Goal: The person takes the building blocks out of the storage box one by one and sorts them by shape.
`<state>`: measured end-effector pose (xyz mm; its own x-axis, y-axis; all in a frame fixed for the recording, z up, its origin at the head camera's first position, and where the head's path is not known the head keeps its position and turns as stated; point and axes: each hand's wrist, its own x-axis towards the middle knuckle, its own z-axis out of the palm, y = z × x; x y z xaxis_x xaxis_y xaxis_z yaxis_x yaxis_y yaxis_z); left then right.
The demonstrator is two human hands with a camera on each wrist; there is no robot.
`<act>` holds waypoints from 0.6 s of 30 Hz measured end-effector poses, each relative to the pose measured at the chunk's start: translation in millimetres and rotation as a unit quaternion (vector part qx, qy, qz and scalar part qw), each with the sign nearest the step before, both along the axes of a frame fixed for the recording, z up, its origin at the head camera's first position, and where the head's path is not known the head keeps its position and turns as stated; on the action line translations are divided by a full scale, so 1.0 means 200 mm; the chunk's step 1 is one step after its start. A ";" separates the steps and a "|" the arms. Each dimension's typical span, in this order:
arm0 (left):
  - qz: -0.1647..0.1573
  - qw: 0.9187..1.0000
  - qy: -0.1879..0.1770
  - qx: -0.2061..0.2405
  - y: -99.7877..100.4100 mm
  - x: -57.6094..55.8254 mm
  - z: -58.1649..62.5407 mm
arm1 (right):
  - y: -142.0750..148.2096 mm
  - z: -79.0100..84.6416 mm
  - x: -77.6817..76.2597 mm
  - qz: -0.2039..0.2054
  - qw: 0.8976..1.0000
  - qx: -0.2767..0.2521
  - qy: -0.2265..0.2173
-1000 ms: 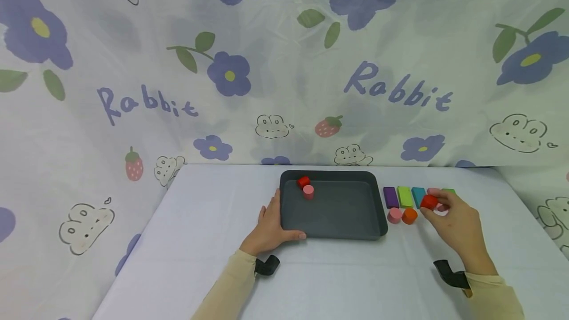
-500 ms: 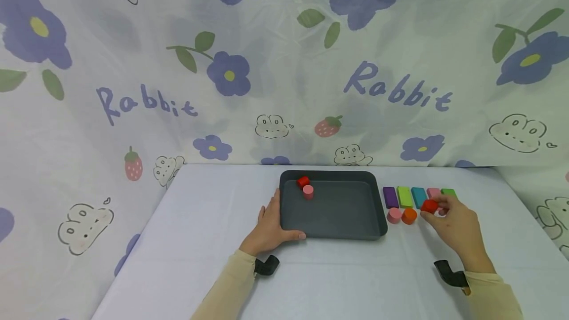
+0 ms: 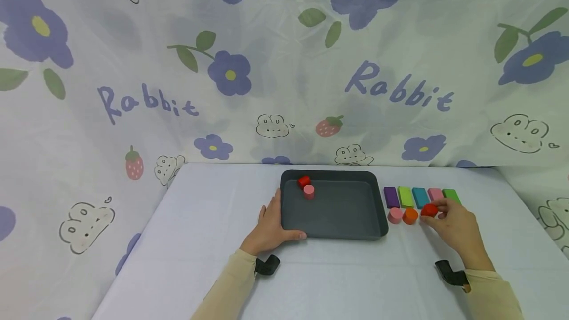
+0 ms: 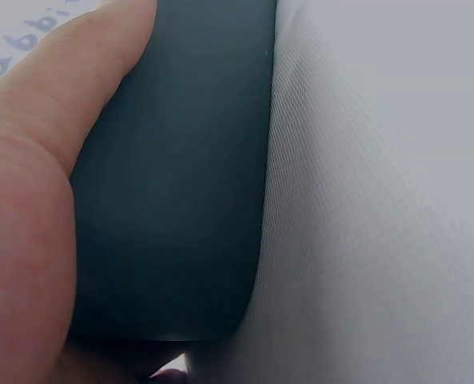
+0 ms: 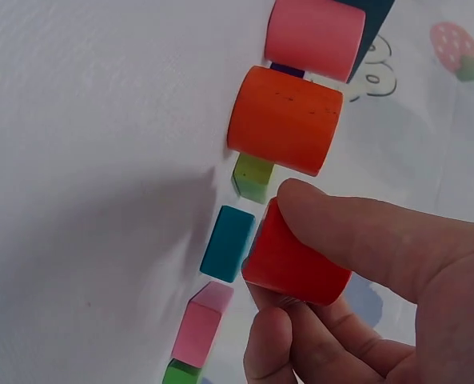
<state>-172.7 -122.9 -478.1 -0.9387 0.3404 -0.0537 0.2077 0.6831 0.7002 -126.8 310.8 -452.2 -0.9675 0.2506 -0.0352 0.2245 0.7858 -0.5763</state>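
Fingers and thumb of the right hand [image 3: 455, 225] pinch a bright red cylindrical block [image 3: 429, 211] just right of an orange cylindrical block [image 3: 410, 216]; whether it touches the white tabletop [image 3: 355, 280] I cannot tell. A light pink cylindrical block [image 3: 394, 215] stands left of the orange one, before a row of purple, lime, teal, pink and green rectangular blocks [image 3: 406, 197]. The left hand [image 3: 269, 229], fingers straight and thumb spread wide, touches the near left corner of a dark grey rectangular tray [image 3: 338, 211], which holds a second red block [image 3: 304, 181] and a salmon-pink cylinder [image 3: 308, 192].
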 end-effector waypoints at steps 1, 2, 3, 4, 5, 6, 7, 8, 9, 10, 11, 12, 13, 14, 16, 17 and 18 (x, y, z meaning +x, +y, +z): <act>0.000 1.000 -0.001 0.000 0.00 0.00 0.00 | 0.00 0.00 0.00 0.001 1.000 0.001 -0.002; 0.000 1.000 -0.001 0.000 0.00 0.00 0.00 | 0.00 0.00 0.00 0.001 1.000 0.001 -0.004; 0.000 1.000 -0.002 0.000 0.00 0.00 0.00 | 0.00 0.00 -0.01 0.002 1.000 0.002 -0.006; 0.000 1.000 -0.002 -0.001 0.00 0.00 0.00 | 0.00 -0.01 -0.01 0.003 1.000 0.002 -0.007; 0.000 1.000 -0.003 0.000 0.00 0.00 0.00 | 0.01 -0.01 -0.01 0.005 1.000 0.003 -0.008; -0.001 1.000 -0.003 0.000 0.00 0.00 0.00 | 0.01 -0.01 -0.01 0.007 1.000 0.004 -0.007; -0.001 1.000 -0.004 -0.001 0.00 0.00 0.00 | 0.01 -0.01 -0.01 0.010 1.000 0.005 -0.007; 0.000 1.000 -0.004 0.000 0.00 0.00 0.00 | 0.01 -0.01 -0.01 0.012 1.000 0.006 -0.007; 0.000 1.000 -0.004 0.000 0.00 0.00 0.00 | 0.01 -0.02 -0.01 0.013 1.000 0.006 -0.008; 0.001 1.000 -0.004 0.000 0.00 0.00 0.00 | 0.01 -0.02 -0.01 0.014 1.000 0.006 -0.009; 0.001 1.000 -0.004 0.000 0.00 0.00 0.00 | 0.01 -0.02 -0.02 0.014 1.000 0.006 -0.011; 0.001 1.000 -0.004 0.001 0.00 0.00 0.00 | 0.01 -0.02 -0.02 0.014 1.000 0.006 -0.013; 0.002 1.000 -0.003 0.000 0.00 0.00 0.00 | 0.01 -0.02 -0.02 0.013 1.000 0.006 -0.016; 0.002 1.000 -0.003 0.000 0.00 0.00 0.00 | 0.01 -0.02 -0.02 0.012 1.000 0.006 -0.019; 0.002 1.000 -0.003 0.000 0.00 0.00 0.00 | 0.01 -0.03 -0.02 0.010 1.000 0.007 -0.024; 0.001 1.000 -0.003 0.000 0.00 0.00 0.00 | 0.01 -0.03 -0.03 0.009 1.000 0.008 -0.026; 0.001 1.000 -0.003 -0.001 0.00 0.00 0.00 | 0.01 -0.03 -0.03 0.008 1.000 0.008 -0.028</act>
